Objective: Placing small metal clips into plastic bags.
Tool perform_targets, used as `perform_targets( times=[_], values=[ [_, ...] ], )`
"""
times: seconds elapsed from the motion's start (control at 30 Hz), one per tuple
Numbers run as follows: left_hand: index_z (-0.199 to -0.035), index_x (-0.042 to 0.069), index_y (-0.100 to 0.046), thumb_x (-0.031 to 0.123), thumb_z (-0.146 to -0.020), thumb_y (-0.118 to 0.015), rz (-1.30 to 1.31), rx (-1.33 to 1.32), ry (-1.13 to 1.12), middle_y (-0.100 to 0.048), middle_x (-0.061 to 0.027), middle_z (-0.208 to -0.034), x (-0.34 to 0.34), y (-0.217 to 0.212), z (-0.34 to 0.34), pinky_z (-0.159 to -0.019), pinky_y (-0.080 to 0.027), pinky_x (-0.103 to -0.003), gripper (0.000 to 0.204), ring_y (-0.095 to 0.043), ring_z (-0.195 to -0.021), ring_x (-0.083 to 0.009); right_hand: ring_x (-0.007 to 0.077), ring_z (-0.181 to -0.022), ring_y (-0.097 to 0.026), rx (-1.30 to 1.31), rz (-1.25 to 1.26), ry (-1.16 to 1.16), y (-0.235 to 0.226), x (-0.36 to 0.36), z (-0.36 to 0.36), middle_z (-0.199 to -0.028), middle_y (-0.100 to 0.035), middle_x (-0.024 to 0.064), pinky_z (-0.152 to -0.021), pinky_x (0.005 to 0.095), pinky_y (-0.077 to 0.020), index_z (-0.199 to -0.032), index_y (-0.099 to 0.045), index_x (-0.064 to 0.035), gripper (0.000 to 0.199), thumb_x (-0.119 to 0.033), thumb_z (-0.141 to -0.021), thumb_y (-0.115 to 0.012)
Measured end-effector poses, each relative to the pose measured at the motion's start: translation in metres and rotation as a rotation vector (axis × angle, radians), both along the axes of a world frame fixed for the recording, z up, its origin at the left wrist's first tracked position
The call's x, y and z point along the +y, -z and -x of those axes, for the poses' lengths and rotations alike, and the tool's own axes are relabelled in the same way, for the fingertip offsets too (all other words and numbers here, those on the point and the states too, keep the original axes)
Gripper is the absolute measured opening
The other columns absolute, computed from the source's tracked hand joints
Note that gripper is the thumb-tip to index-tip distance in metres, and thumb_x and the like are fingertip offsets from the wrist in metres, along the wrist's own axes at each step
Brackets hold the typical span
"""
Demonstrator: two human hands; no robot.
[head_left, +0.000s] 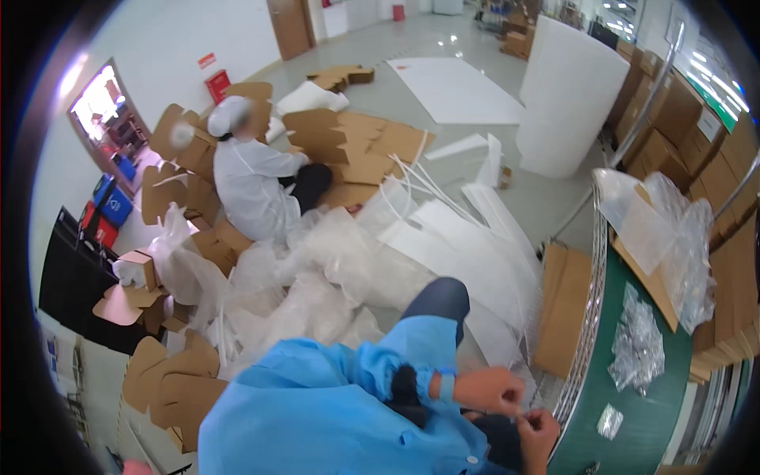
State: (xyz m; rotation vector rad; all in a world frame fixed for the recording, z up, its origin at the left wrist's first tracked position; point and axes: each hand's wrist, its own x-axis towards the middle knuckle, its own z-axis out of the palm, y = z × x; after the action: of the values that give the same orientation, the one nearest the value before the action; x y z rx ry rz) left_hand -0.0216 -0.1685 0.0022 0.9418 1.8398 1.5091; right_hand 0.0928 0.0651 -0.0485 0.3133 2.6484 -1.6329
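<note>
Around me a pale shiny floor (412, 103) runs to white walls (158, 39); a brown door (290, 28) stands at top centre, a bright window (99, 103) upper left.

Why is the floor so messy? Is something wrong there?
Yes. Flattened cardboard boxes, clear plastic wrap and white foam sheets lie strewn in heaps across the floor, not stacked. A person in white sits among them.

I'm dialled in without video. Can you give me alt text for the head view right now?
The person's left hand and right hand meet low in the picture, pinching something too small to identify, beside a green conveyor belt carrying clear plastic bags. Ahead, a co-worker in white sits on the floor among flattened cardboard boxes and white foam sheets.
</note>
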Motion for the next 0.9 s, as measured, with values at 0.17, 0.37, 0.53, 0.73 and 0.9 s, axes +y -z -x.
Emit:
perform_targets(
  times=[0.17,0.37,0.53,0.73,0.9],
  values=[
    [-0.086,0.002,-0.061,0.029,-0.087,-0.072,-0.128,0.062,-0.038,-0.066,-0.0106,-0.074,0.018,0.04,-0.025,-0.059,-0.049,-0.034,0.029,-0.063,-0.067,-0.0223,0.0053,-0.059,-0.05,0.088,-0.052,-0.104,0.003,-0.007,0.006,-0.063,-0.057,-0.0007,-0.053,0.0224,-0.0399,-0.073,-0.059,-0.0007,0.029,-0.02,-0.076,-0.08],
    [-0.088,0.002,-0.061,0.028,-0.087,-0.071,-0.129,0.008,-0.063,-0.065,-0.0112,-0.075,0.026,0.048,-0.022,-0.061,-0.048,-0.035,0.029,-0.062,-0.067,-0.0232,0.0075,-0.059,-0.053,0.04,-0.08,-0.079,-0.018,-0.019,0.006,-0.063,-0.059,0.0013,-0.055,0.0242,-0.0432,-0.073,-0.06,-0.0015,0.021,-0.013,-0.074,-0.078],
    [-0.089,0.0,-0.062,0.029,-0.088,-0.07,-0.103,0.044,-0.09,-0.066,-0.0121,-0.076,0.027,0.052,-0.021,-0.056,-0.049,-0.033,0.03,-0.064,-0.065,-0.0213,0.0062,-0.057,-0.051,0.044,-0.007,-0.078,-0.018,-0.021,0.009,-0.063,-0.059,0.0006,-0.054,0.0232,-0.0417,-0.073,-0.06,-0.0008,0.015,-0.008,-0.073,-0.073],
    [-0.099,-0.002,-0.066,0.028,-0.092,-0.067,-0.094,-0.077,-0.011,-0.068,-0.0104,-0.078,0.026,0.061,-0.02,-0.048,-0.051,-0.029,0.031,-0.063,-0.057,-0.0157,0.0143,-0.067,-0.058,0.072,-0.14,-0.181,-0.03,-0.021,0.008,-0.074,-0.064,0.011,-0.062,0.0306,-0.0482,-0.088,-0.067,-0.0006,0.017,-0.015,-0.083,-0.074],
    [-0.101,-0.002,-0.066,0.026,-0.094,-0.065,0.028,-0.193,0.059,-0.067,-0.0089,-0.079,0.023,0.058,-0.014,-0.048,-0.052,-0.027,0.029,-0.061,-0.06,-0.0113,0.0169,-0.07,-0.061,0.044,-0.175,-0.228,-0.015,-0.013,0.012,-0.08,-0.066,0.011,-0.067,0.032,-0.0498,-0.09,-0.067,-0.0018,0.015,-0.014,-0.082,-0.073]
  ],
)
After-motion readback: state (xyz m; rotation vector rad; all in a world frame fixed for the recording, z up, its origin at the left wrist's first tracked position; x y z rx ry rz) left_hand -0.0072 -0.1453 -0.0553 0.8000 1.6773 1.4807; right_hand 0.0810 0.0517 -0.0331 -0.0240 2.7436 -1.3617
